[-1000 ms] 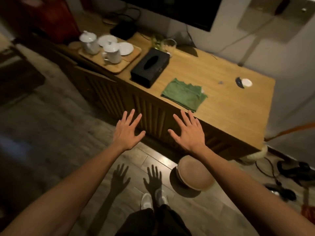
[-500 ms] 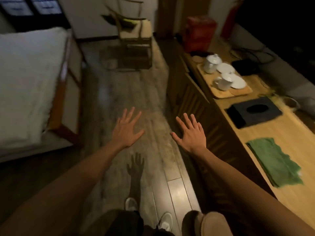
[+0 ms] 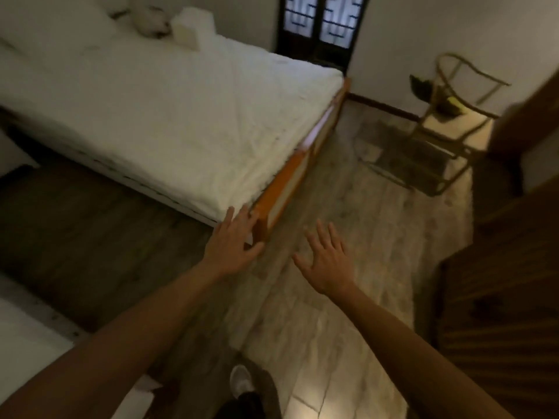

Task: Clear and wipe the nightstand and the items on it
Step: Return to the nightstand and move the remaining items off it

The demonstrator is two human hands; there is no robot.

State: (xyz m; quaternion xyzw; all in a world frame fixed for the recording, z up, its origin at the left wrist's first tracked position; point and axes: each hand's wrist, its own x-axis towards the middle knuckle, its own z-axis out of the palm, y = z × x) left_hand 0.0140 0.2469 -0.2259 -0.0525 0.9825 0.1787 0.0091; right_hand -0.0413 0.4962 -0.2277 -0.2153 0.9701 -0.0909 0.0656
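No nightstand shows in this view. Two bare hands reach forward over the pale wood-plank floor [image 3: 332, 313], both empty with fingers spread wide: the left hand [image 3: 233, 244] in front of the corner of one white-covered bed with an orange wooden frame [image 3: 281, 189], the right hand [image 3: 328, 261] beside it. One bamboo armchair [image 3: 447, 125] stands by the far wall.

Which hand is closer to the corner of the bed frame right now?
Left. The left hand overlaps the orange bed frame corner in the view, fingers spread. The right hand hangs over bare floor, off to the frame's right.
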